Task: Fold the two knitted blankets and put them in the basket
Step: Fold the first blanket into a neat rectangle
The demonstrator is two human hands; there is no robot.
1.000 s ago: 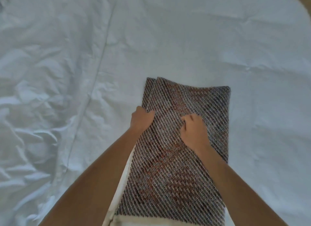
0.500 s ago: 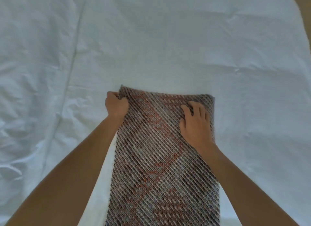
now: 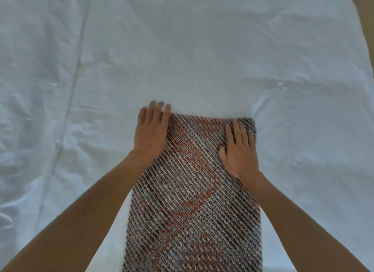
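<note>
1. A knitted blanket (image 3: 192,190), grey-striped with orange patches, lies folded into a long narrow strip on a white sheet (image 3: 202,48). It runs from the bottom of the view to the middle.
2. The left hand (image 3: 151,130) lies flat at the blanket's far left corner. Its fingers are straight and slightly blurred, with the tips over the sheet.
3. The right hand (image 3: 239,148) presses flat on the far right corner, fingers a little spread. Neither hand pinches cloth.
4. The step appears to be smoothing the fold. The next move likely calls for gripping both far corners and halving the strip.
5. No basket or second blanket is in view.
</note>
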